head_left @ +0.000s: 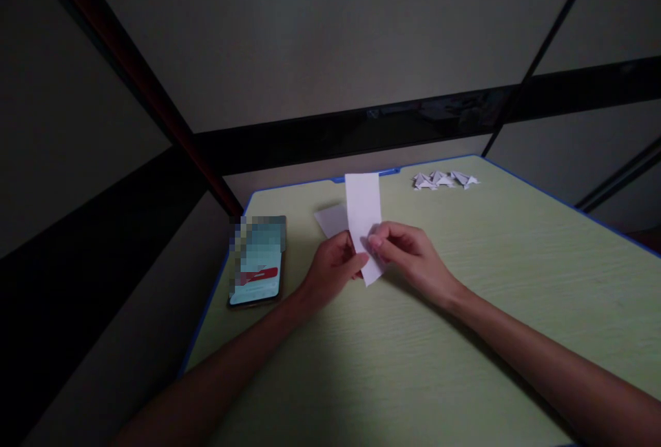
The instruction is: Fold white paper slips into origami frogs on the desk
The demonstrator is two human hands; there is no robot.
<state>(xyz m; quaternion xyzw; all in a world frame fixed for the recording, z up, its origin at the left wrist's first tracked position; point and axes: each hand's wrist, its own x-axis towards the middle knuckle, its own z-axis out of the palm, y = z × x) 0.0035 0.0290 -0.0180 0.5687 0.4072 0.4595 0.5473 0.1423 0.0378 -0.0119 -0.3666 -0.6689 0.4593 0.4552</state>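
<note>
A narrow white paper strip (363,206) stands nearly upright over the pale green table (465,309). My left hand (333,269) pinches its lower left edge, fingers closed on it. My right hand (405,251) grips the same strip from the right, thumb and fingers pressed together on its lower part. The strip's bottom corner pokes out below both hands. Another grey-white sheet (331,220) lies flat on the table just behind my left hand.
A phone (257,261) with a lit screen lies at the table's left edge. Several small folded paper figures (444,180) sit in a row near the far edge. The table has a blue rim. Dark walls and beams surround it.
</note>
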